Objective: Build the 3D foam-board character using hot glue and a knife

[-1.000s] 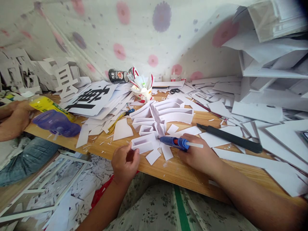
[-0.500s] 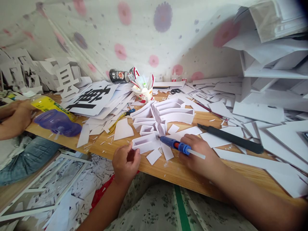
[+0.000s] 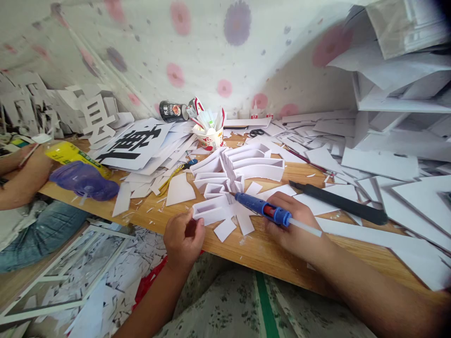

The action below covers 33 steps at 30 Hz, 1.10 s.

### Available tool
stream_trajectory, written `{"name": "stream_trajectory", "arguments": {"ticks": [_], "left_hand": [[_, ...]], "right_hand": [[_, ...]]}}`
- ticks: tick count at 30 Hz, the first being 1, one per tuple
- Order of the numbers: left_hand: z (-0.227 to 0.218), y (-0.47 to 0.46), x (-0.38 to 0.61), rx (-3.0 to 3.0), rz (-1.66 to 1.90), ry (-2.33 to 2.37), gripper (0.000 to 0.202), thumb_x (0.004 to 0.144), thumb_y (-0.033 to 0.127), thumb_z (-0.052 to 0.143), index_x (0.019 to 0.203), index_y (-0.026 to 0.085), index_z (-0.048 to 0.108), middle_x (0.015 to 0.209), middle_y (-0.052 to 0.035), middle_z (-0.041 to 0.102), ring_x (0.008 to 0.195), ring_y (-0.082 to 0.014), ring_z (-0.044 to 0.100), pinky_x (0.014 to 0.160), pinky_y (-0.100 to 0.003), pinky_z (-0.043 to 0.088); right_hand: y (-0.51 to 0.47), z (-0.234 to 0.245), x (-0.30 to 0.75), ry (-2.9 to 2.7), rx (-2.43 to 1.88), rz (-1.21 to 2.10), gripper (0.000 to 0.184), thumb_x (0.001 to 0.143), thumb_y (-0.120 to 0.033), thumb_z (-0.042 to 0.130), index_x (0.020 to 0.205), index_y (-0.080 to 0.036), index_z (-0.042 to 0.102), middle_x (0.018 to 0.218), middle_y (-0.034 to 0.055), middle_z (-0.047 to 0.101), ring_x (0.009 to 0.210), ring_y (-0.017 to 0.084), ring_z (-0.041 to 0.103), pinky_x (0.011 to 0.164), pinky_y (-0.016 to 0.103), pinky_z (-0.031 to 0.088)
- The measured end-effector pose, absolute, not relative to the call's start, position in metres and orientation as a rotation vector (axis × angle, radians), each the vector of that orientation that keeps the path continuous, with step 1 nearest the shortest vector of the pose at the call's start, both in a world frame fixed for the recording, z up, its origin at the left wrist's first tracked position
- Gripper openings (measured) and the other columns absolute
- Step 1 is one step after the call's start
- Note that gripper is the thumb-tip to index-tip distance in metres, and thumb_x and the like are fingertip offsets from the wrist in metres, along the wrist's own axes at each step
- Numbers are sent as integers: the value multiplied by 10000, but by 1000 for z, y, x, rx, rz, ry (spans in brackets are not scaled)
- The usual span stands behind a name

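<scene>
A three-dimensional white foam-board character (image 3: 211, 210), built from thin upright strips, lies on the table in front of me. At its near left corner my left hand (image 3: 184, 236) pinches the end of one box-shaped stroke between thumb and fingers. My right hand (image 3: 291, 226) is wrapped round a blue hot glue gun (image 3: 262, 207) with a pale glue stick jutting from its rear. The gun's tip points left at the middle of the character, close to its inner walls; whether it touches them I cannot tell. Small flat white offcuts (image 3: 225, 230) lie beside the near stroke.
A black-handled cutter (image 3: 340, 202) lies right of my right hand, among foam-board sheets (image 3: 380, 164). Behind the character stand a paper tub (image 3: 208, 138) of sticks and wrappers and black scissors (image 3: 256, 133). At left are a purple bottle (image 3: 84, 180) and another person's arm (image 3: 26, 176).
My right hand and the glue gun have shifted slightly right, the gun's rear end swinging right and down. My left hand stays on the stroke. The other person's hand at left has moved.
</scene>
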State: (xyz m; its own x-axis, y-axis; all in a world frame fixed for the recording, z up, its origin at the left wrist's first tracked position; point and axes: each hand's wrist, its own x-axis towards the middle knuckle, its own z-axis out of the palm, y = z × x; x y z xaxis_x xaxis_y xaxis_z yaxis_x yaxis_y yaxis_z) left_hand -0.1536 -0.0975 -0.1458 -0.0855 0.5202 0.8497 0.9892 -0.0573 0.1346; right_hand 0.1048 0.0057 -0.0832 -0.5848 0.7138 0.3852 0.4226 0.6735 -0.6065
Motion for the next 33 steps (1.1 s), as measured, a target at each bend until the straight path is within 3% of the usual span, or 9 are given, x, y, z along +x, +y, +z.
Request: {"name": "stream_trajectory", "arguments": {"ticks": [7, 33], "left_hand": [[-146, -98, -154, -1632, -1061, -1667, 288, 819, 188, 662, 1095, 132, 601, 882, -76, 651, 790, -188, 641, 782, -309, 539], [-144, -97, -154, -1659, -1069, -1625, 289, 804, 181, 678, 1069, 90, 606, 863, -89, 639, 792, -199, 629, 795, -314, 532]], "right_hand": [[8, -84, 104, -2228, -923, 715, 101, 743, -163, 522, 697, -217, 449, 724, 14, 516, 665, 164, 498, 610, 288, 379], [9, -85, 101, -2412, -1082, 689, 137, 744, -162, 542, 671, -212, 437, 723, 16, 529, 664, 163, 476, 636, 289, 348]]}}
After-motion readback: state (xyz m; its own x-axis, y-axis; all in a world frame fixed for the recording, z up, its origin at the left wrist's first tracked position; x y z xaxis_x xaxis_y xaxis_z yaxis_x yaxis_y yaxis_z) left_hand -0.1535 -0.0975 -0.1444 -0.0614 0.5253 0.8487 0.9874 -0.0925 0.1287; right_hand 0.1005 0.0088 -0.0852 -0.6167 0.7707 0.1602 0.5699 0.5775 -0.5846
